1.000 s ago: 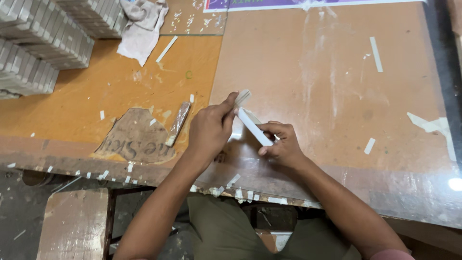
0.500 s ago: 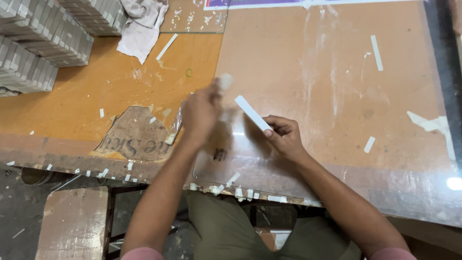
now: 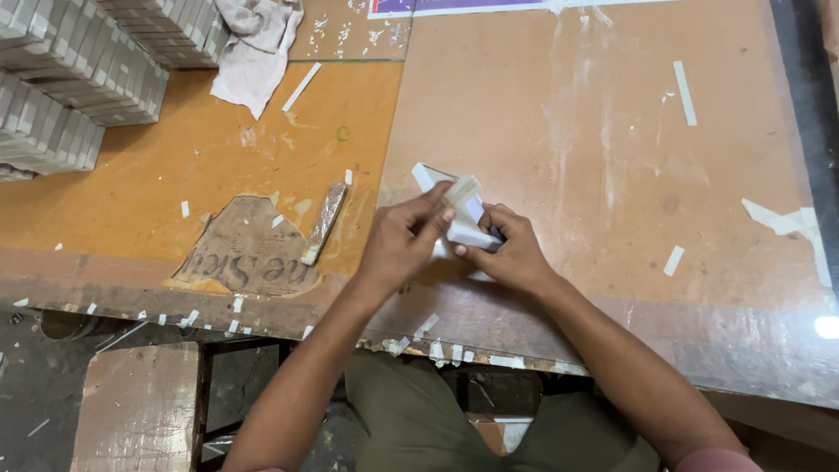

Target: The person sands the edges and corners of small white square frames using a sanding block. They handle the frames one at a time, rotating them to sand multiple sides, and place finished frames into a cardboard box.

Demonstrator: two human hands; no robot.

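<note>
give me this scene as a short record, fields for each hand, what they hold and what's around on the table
left hand: fingers on the small white folded paper piece
right hand: grips the same piece from the right side
surface: brown glass-topped table
left of hands: narrow brown-and-white stick, torn brown printed paper patch
far left: stacks of small grey-white boxes, white cloth
scattered: white paper strips

Stacks of grey flat boxes (image 3: 74, 83) are sitting at the far left corner of the orange surface (image 3: 175, 175), a crumpled white cloth (image 3: 258, 48) is lying just beside them, and loose white strips (image 3: 684, 92) are lying scattered across the brown board (image 3: 594, 131)
</note>
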